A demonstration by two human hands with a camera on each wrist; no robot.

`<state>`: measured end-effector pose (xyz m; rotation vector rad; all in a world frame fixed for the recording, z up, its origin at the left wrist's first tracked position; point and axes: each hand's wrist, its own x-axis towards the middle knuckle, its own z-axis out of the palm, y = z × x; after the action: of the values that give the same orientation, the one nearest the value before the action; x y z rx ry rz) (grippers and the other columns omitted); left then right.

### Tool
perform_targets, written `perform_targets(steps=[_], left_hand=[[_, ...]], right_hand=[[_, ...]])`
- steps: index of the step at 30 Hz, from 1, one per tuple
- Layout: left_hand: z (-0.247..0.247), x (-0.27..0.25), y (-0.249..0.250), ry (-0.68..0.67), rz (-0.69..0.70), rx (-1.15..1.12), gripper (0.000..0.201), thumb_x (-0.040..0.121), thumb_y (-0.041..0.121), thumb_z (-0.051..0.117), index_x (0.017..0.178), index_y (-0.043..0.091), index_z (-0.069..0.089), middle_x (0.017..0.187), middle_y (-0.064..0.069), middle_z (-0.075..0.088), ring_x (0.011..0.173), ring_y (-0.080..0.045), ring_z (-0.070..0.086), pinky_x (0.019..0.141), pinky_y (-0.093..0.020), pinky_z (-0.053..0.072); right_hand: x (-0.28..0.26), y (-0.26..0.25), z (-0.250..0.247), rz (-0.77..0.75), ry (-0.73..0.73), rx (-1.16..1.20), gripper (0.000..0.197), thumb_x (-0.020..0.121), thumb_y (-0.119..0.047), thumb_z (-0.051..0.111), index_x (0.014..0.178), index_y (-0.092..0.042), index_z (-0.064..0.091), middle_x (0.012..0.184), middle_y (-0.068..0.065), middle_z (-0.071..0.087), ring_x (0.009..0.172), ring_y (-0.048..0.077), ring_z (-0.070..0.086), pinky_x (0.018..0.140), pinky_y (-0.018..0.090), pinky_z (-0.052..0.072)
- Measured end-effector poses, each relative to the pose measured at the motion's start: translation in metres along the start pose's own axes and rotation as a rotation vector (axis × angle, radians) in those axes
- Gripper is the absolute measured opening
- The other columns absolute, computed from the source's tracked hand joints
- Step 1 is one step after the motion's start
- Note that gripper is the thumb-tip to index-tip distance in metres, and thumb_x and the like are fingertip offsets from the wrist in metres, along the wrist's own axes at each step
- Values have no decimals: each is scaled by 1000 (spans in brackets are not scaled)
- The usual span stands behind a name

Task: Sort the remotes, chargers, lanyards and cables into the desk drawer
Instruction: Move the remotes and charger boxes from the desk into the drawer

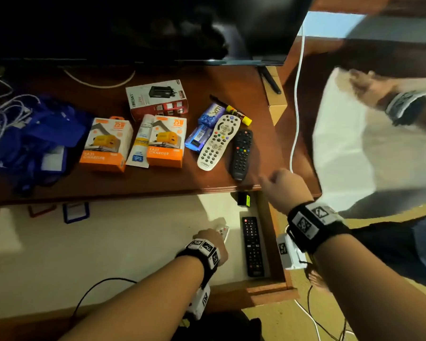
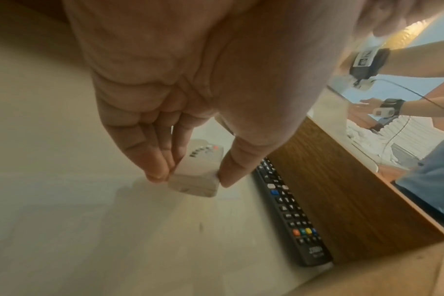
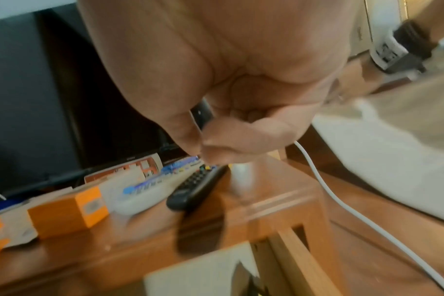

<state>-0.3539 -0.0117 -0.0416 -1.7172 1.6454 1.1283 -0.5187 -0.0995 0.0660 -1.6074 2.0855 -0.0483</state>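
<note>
A dark television (image 1: pixel 133 28) stands along the back of the wooden worktop (image 1: pixel 158 183), and below the worktop's front edge the desk drawer (image 1: pixel 108 242) is pulled open, its pale floor showing. At the worktop's left end lies a heap of blue lanyards (image 1: pixel 35 141) with white cables (image 1: pixel 3 112) tangled over it. Toward the middle sit a red-and-white charger box (image 1: pixel 158 99) and, nearer the front edge, two orange charger boxes (image 1: pixel 106 143) with a white tube (image 1: pixel 140 141) between them. To their right are a blue packet (image 1: pixel 202 129), a white remote (image 1: pixel 219 141) and, just beside it, a black remote (image 1: pixel 241 153) near the worktop's right front corner.

Inside the drawer a long black remote (image 2: pixel 289 212) lies along the right wall, and a small dark block (image 1: pixel 244 199) with a green label sits at the back corner. The left hand (image 2: pixel 180 112) is down in the drawer — its fingers and thumb pinch the near end of a small white remote (image 2: pixel 198 172), close beside the long black one and low over the drawer floor; whether it touches the floor I cannot tell.

The right hand (image 1: pixel 284 188) hangs over the worktop's right front corner, just beside the black remote — fingers curled in loosely, holding nothing.

Another person's hand (image 1: pixel 369 87) is at a white sheet (image 1: pixel 354 148) on the right.
</note>
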Motion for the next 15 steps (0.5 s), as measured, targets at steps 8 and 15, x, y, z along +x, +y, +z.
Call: perform_targets(steps=[8, 15], left_hand=[[25, 18, 15, -33, 54, 44, 35, 93, 27, 57, 121, 8, 65, 88, -5, 56, 95, -30, 66, 71, -30, 47], [29, 25, 18, -43, 88, 20, 37, 95, 27, 59, 129, 12, 63, 124, -12, 68, 111, -32, 67, 89, -34, 58]], right_hand=[[41, -42, 5, -38, 3, 119, 65, 88, -54, 70, 130, -13, 42, 126, 13, 59, 110, 32, 64, 85, 39, 52], [62, -47, 25, 96, -16, 112, 75, 82, -51, 78, 130, -8, 39, 129, 16, 57, 113, 34, 63, 81, 39, 51]])
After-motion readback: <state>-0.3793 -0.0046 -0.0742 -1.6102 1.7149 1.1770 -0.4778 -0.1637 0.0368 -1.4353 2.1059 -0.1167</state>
